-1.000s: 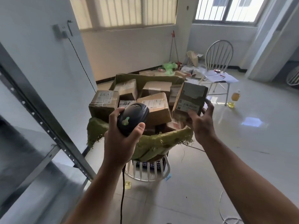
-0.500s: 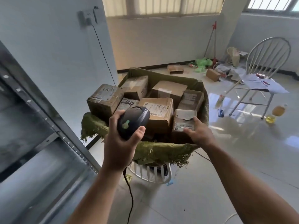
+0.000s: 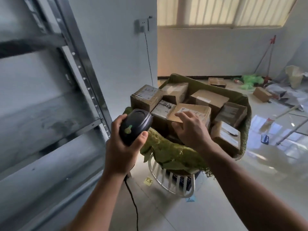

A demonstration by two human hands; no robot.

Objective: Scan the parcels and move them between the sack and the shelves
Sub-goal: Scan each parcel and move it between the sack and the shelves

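Note:
A green woven sack (image 3: 175,154) sits open on a white stool (image 3: 171,182), filled with several brown cardboard parcels. My left hand (image 3: 121,149) grips a black corded barcode scanner (image 3: 135,126) just left of the sack's near rim. My right hand (image 3: 191,130) reaches over the rim with fingers spread and lies on the near corner of a labelled parcel (image 3: 191,112) in the middle of the sack. The parcel with a white label (image 3: 226,135) lies at the sack's right side, apart from both hands.
Grey metal shelves (image 3: 50,114) fill the left side, with a perforated upright close to my left hand. The scanner's cable (image 3: 133,205) hangs to the tiled floor. Loose boxes, green bags and chair legs (image 3: 290,129) clutter the floor at the right.
My right hand put the labelled parcel down at the sack's right side, let go and moved left onto the middle parcel. The view turned left toward the shelves.

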